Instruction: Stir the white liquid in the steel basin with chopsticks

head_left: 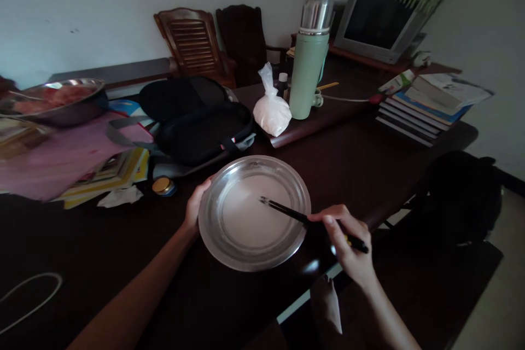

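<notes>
A round metal dish (211, 243) with a wide rim sits in front of me on the dark table, with a milky white liquid (250, 224) in it. My left hand (196, 205) is closed on the dish's left rim; some of its fingers are hidden by the dish. In my right hand (348, 243) is a pair of black chopsticks (289, 211), held close together. Their tips reach the liquid near the middle of the dish. Beyond the dish stands a knotted plastic bag of white powder (272, 115).
Behind the dish are a black bag (200, 126) and a tall green thermos (308, 74). A small gold-lidded jar (163, 186) stands at left, near a large metal bowl (77, 115) of reddish food. Stacked books (426, 106) lie at right, before a television (379, 16).
</notes>
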The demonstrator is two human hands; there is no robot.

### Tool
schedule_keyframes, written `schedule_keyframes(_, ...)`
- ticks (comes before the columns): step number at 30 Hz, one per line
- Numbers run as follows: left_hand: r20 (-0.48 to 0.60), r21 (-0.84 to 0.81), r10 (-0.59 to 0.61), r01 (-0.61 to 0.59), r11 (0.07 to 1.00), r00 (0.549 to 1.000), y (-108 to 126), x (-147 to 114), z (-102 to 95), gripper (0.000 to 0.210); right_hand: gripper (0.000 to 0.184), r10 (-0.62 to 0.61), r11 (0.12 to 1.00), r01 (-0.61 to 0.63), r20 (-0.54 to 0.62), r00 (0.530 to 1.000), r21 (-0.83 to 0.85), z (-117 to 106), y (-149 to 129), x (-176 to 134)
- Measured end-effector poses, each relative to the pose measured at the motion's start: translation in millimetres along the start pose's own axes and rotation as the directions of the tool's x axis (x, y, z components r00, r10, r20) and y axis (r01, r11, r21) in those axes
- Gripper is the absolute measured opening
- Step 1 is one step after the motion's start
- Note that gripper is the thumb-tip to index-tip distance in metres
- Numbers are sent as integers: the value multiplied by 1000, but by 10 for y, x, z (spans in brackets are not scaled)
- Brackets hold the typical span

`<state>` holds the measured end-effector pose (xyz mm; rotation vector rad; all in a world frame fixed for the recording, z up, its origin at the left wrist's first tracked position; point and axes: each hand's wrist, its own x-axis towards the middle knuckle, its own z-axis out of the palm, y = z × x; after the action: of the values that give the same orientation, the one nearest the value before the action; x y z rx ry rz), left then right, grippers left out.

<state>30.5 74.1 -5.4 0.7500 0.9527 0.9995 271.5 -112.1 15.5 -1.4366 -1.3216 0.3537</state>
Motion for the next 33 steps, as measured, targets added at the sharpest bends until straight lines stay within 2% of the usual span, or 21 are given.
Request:
schedule_keyframes(2, 9, -4, 4, -4, 1000, 1000, 2, 1, 1, 21, 26, 33, 999, -32, -43, 999, 28, -21, 1, -11)
schedule_keyframes(6, 11, 4, -10, 10, 1000, 1000, -6, 11, -17, 22, 25, -32, 998, 28, 79, 996, 49, 8, -3, 3)
schedule_keyframes(8, 4, 3, -5, 5, 1000, 1000, -11, 13, -24, 23, 21, -65, 998, 64, 96, 993, 13, 23, 12, 14)
schedule_keyframes(11, 16, -6, -4, 4, 1000, 1000, -11, 8, -26, 22, 21, -18, 1000, 17, -26, 1000, -19, -1, 33, 4)
schedule_keyframes(13, 19, -8, -8, 8, 1000, 1000, -8, 5, -23, 22, 24, 9, 1000, -8, -52, 999, 17, -21, 28, -11)
schedule_keyframes(18, 33, -2, 9, -9, 1000, 999, -8, 6, -13, 25, 22, -60, 997, 56, 96, 994, 53, 17, -4, -5)
schedule_keyframes(20, 25, 0, 10, -10, 1000, 1000, -9, 8, -11, 23, 21, -55, 998, 55, 49, 997, 19, 21, 0, -4)
schedule_keyframes(23, 7, 4, -7, 6, 1000, 1000, -7, 11, -11, 20, 24, 11, 999, -9, -37, 999, 44, -1, 4, -22)
schedule_keyframes(25, -1, 8, -12, 12, 1000, 1000, -6, 12, -11, 20, 26, 22, 996, -21, -4, 1000, 87, -4, 1, -28)
schedule_keyframes(28, -18, 8, -10, 10, 1000, 1000, -6, 9, -9, 20, 22, -37, 997, 30, 97, 995, 74, 12, 6, -20)
schedule_keyframes(30, -31, 3, -3, 3, 1000, 1000, -7, 6, -7, 21, 20, -40, 999, 38, 63, 997, 34, 9, 20, -20)
schedule_keyframes(33, -35, 5, -3, 4, 1000, 999, -9, 6, -7, 21, 24, 23, 999, -21, -43, 999, 42, -18, 31, -37)
